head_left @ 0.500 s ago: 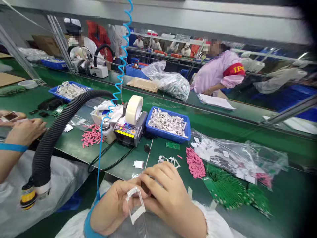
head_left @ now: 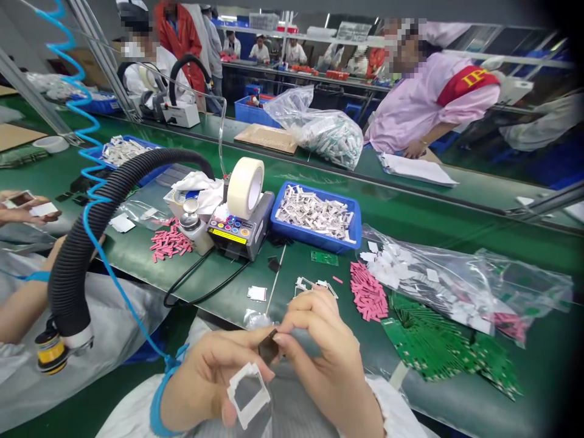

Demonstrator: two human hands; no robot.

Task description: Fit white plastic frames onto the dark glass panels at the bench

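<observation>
My left hand (head_left: 196,383), with a blue strap at the wrist, holds a small white plastic frame (head_left: 257,412) low at its fingers. Between the two hands is a small dark glossy panel (head_left: 268,347). The fingertips of my right hand (head_left: 326,359) pinch its upper right edge, while my left index finger and thumb lie against its other side. On the bench just beyond my right hand are loose white frames (head_left: 301,285), partly covered by the fingers. A few white flat pieces (head_left: 258,293) lie farther left.
Behind stand a tape dispenser (head_left: 232,234) and a blue bin (head_left: 314,240) of white frames. Pink strips (head_left: 368,292), green circuit boards (head_left: 438,347) and a plastic bag (head_left: 456,267) lie right. A black hose (head_left: 73,243) arches left, near a co-worker's hand (head_left: 18,213).
My right fingers have risen into a pinch on the dark panel, which shows more. The white frame has tilted. The blue coiled cord has swung left, and the camera view has shifted.
</observation>
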